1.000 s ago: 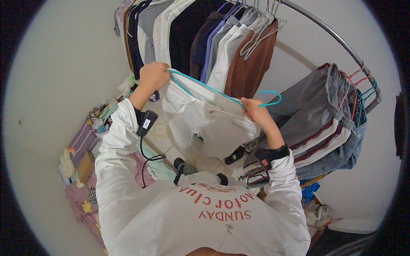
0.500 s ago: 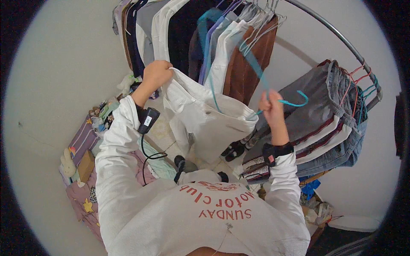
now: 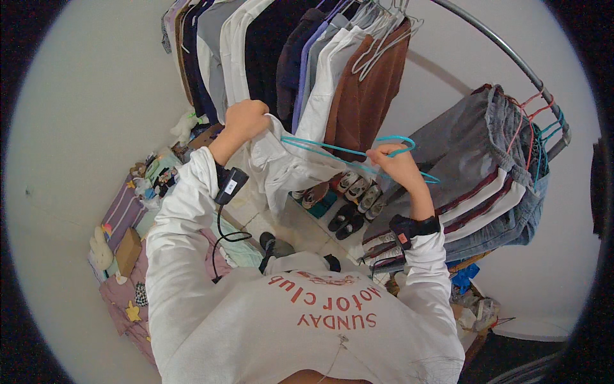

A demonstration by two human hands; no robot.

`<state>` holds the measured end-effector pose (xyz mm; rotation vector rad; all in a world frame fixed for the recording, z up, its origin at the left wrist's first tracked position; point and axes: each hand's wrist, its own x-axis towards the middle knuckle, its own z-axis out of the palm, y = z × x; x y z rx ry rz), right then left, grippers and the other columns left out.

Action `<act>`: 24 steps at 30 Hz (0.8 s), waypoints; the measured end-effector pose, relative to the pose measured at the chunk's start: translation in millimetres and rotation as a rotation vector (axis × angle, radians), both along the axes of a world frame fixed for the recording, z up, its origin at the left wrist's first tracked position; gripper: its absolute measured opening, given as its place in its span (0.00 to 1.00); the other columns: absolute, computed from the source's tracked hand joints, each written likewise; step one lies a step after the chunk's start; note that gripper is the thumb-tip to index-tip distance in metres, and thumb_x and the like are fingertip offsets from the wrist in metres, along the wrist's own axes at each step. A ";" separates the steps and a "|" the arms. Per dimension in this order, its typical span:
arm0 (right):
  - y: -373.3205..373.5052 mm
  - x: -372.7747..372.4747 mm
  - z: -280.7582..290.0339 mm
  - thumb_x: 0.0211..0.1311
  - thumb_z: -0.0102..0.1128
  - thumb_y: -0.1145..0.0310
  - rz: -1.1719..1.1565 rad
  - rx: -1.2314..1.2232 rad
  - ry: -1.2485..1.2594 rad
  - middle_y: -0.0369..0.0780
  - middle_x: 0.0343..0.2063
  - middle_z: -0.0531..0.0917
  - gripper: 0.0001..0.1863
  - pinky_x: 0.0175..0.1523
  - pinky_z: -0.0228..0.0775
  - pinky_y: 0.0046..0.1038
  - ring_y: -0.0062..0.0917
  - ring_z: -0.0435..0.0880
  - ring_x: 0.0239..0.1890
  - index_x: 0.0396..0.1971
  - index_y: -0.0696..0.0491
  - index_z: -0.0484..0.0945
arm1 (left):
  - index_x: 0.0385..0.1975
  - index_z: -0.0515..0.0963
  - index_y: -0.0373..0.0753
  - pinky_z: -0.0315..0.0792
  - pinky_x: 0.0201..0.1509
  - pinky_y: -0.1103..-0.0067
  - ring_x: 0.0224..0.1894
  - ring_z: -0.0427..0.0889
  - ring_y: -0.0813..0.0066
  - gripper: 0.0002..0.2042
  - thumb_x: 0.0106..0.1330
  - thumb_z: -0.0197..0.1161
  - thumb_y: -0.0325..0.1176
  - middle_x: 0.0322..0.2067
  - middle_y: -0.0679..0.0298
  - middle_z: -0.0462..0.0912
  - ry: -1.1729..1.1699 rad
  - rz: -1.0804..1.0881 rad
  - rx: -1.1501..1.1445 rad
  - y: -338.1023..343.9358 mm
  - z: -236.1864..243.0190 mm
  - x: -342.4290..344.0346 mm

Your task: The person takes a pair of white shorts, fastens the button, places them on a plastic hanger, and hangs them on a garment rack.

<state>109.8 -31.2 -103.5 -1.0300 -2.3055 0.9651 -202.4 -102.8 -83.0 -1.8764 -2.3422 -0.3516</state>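
Note:
My left hand (image 3: 245,123) grips white trousers (image 3: 272,166) by the top; they hang bunched below it, in front of the hanging tops. My right hand (image 3: 395,165) is closed on a teal hanger (image 3: 313,143), held sideways with its hook beside that hand and its long end reaching toward the trousers' top. Whether that end is inside the trousers is unclear.
A curved metal rail (image 3: 489,41) bears tops on hangers (image 3: 358,96) and grey trousers and jeans (image 3: 448,147) at the right. Shoes (image 3: 348,217) stand on the tiled floor. Pink bedding (image 3: 125,301), soft toys (image 3: 99,246) and a cardboard box (image 3: 128,249) lie at the left.
The hanger, blurred mid-swing half a second ago, is now level and nearer the trousers' top. The trousers are more bunched and further left, uncovering shoes. My left hand has shifted slightly right and down.

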 end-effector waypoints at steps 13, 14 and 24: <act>-7.4 -2.6 19.0 0.49 0.53 0.61 0.083 -0.077 0.107 0.33 0.10 0.70 0.16 0.23 0.57 0.19 0.15 0.65 0.16 0.12 0.58 0.72 | 0.21 0.78 0.42 0.68 0.32 0.68 0.27 0.75 0.57 0.12 0.38 0.50 0.36 0.22 0.55 0.76 -0.004 -0.052 0.105 -8.1 -4.0 -3.3; -6.6 -7.2 17.9 0.50 0.53 0.61 0.108 -0.086 0.116 0.33 0.10 0.70 0.16 0.23 0.58 0.19 0.16 0.65 0.16 0.12 0.58 0.72 | 0.21 0.78 0.42 0.68 0.32 0.68 0.27 0.75 0.57 0.12 0.38 0.50 0.36 0.22 0.55 0.76 -0.003 -0.051 0.105 -8.9 -2.2 -1.7; -8.5 -54.0 1.4 0.50 0.52 0.61 0.251 -0.161 -0.004 0.33 0.11 0.72 0.14 0.22 0.58 0.21 0.16 0.66 0.16 0.15 0.57 0.75 | 0.11 0.73 0.40 0.65 0.26 0.64 0.21 0.72 0.54 0.09 0.39 0.48 0.37 0.15 0.55 0.73 -0.083 -0.284 0.276 -13.2 30.8 78.6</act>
